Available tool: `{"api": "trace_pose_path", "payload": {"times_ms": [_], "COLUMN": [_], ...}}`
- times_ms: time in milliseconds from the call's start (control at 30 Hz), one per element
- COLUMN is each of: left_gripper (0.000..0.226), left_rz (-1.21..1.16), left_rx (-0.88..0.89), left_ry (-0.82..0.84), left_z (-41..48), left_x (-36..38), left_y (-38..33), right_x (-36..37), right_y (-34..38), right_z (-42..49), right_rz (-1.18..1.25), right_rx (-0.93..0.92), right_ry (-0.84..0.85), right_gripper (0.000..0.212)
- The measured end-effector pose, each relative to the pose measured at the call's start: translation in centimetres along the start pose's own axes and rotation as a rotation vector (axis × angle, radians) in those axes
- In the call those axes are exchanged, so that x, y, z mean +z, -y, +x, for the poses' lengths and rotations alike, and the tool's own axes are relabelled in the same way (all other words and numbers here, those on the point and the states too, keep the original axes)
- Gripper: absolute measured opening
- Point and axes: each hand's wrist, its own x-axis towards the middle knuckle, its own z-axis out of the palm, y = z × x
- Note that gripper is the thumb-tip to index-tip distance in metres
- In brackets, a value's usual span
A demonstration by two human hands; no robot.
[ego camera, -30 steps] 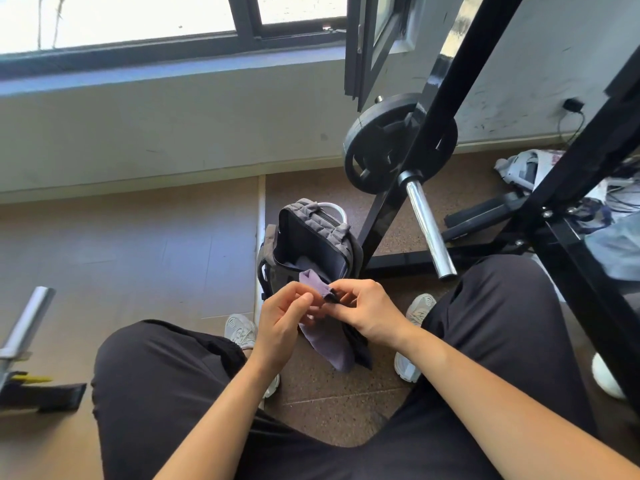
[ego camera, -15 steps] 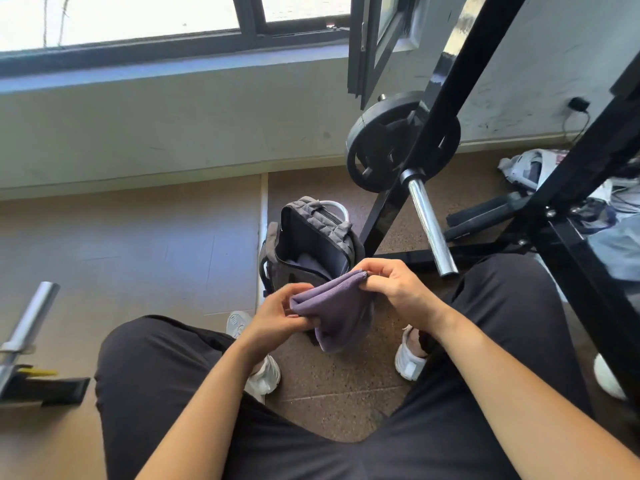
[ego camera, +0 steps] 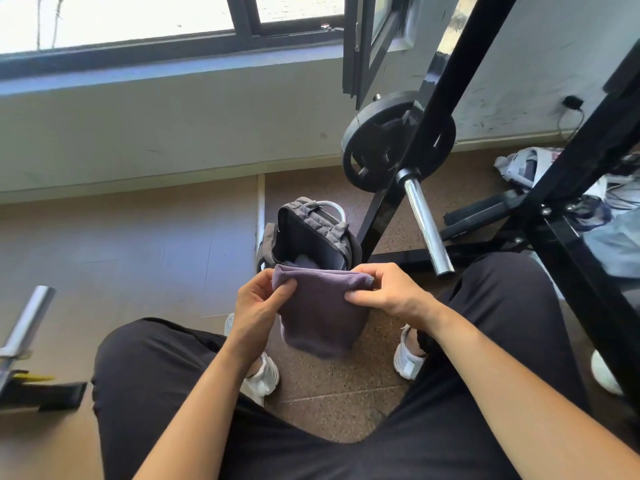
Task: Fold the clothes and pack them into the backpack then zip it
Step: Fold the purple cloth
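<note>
Folded purple cloth (ego camera: pixel 320 313) hanging before open grey backpack (ego camera: pixel 313 233) (upright on floor)

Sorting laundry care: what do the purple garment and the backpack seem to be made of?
Purple garment: looks like soft, matte knit fabric, faintly ribbed, draping limply between both hands. Backpack: seems a grey woven synthetic, with stitched webbing straps; exact fibre can't be told.

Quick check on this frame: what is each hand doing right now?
Left hand: closed, pinching the left top corner of the folded purple knit cloth.
Right hand: closed, pinching the same cloth's right top corner.
</note>
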Motion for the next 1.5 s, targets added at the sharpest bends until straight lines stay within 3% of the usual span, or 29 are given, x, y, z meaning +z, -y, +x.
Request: {"api": "trace_pose_path", "payload": {"times_ms": [100,267,467,567,700,900,1033,1167,1267,1367,1500], "left_gripper": [0.032,0.057,0.048,0.035,0.038,0.045,0.023,0.027,0.018,0.024,0.030], "left_rz": [-0.033,-0.243,-0.053,0.008,-0.053,-0.280,-0.364,-0.305,-0.117,0.114,0.233], "left_rx": [0.002,-0.087,-0.234,-0.310,-0.321,-0.349,-0.347,-0.309,-0.281,-0.294,-0.293], "left_ry": [0.002,0.173,0.416,0.416,0.351,0.206,0.139,0.119,0.082,0.032,-0.018], "left_z": [0.0,-0.2,-1.2,-1.4,-1.5,-0.9,-0.6,-0.3,0.0,0.4,0.6], "left_x": [-0.1,-0.2,1.2,1.8,2.0,1.6,0.9,0.5,0.2,-0.1,-0.2], "left_y": [-0.1,-1.2,-0.4,-0.5,-1.0,-1.6,-1.5,-1.1,-0.8,0.0,0.3], "right_x": [0.5,1.4,1.0,0.3,0.1,0.2,0.9,1.3,1.2,1.1,1.1], "right_y": [0.4,2.0,3.3,3.2,3.1,1.8,0.4,-0.2,-0.2,-0.5,-1.0], "right_z": [-0.2,-0.8,-0.9,-0.5,-0.2,-0.2,0.0,0.4,0.6,0.8,1.0], "right_rz": [0.066,0.569,0.857,0.906,0.827,0.760,0.476,0.391,0.439,0.325,0.201], "right_rx": [-0.016,0.025,0.104,0.134,0.245,0.284,0.293,0.209,0.194,0.205,0.194], "right_ry": [0.038,0.226,0.079,-0.022,-0.098,0.106,0.157,-0.035,-0.138,-0.218,-0.285], "right_gripper": [0.019,0.036,0.035,0.044,0.048,0.065,0.057,0.024,0.021,0.019,0.015]}}
